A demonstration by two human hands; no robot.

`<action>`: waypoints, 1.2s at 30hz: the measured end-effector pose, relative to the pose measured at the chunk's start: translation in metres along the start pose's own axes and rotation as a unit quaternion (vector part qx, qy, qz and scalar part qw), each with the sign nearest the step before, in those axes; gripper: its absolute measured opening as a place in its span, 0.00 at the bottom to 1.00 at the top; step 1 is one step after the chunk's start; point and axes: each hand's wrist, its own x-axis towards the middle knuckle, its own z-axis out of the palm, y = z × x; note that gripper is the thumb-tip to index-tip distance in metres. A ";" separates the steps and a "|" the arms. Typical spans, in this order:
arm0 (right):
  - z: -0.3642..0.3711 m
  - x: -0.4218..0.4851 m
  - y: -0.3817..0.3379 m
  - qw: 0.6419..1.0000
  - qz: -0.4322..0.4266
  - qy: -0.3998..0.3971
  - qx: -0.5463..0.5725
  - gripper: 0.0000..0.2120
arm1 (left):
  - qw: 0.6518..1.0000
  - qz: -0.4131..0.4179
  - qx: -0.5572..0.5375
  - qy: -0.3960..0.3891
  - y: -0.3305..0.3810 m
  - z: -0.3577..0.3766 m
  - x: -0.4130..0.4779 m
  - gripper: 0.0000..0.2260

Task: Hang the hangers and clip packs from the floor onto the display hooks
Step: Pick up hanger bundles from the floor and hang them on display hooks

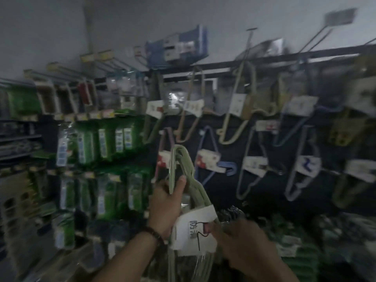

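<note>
A bundle of pale green hangers (184,165) with a white paper label (194,231) is held upright in front of the display wall. My left hand (166,200) grips the bundle just below its hook ends. My right hand (242,243) holds the lower part of the bundle beside the label, fingers curled round it. Behind, other hanger bundles (230,123) in beige, blue and grey hang from display hooks (250,37) on a dark panel. The whole view is motion-blurred.
Green clip packs (105,143) fill hooks on the left. A blue box (179,47) sits on the top rail. Long bare hooks with price tags (339,16) jut out at upper right. More green packs (301,241) lie low on the right.
</note>
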 end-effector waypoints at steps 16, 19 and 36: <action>-0.261 0.047 0.218 0.946 0.007 0.218 -0.238 0.08 | 0.955 0.063 -0.071 -0.281 0.056 0.378 -0.035 0.37; -0.288 0.047 0.239 0.943 0.018 0.237 -0.233 0.04 | 0.933 0.050 -0.102 -0.340 0.062 0.417 -0.024 0.38; -0.385 0.093 0.418 0.907 0.129 0.240 -0.320 0.04 | 0.844 0.462 0.095 -0.254 0.044 0.526 0.041 0.13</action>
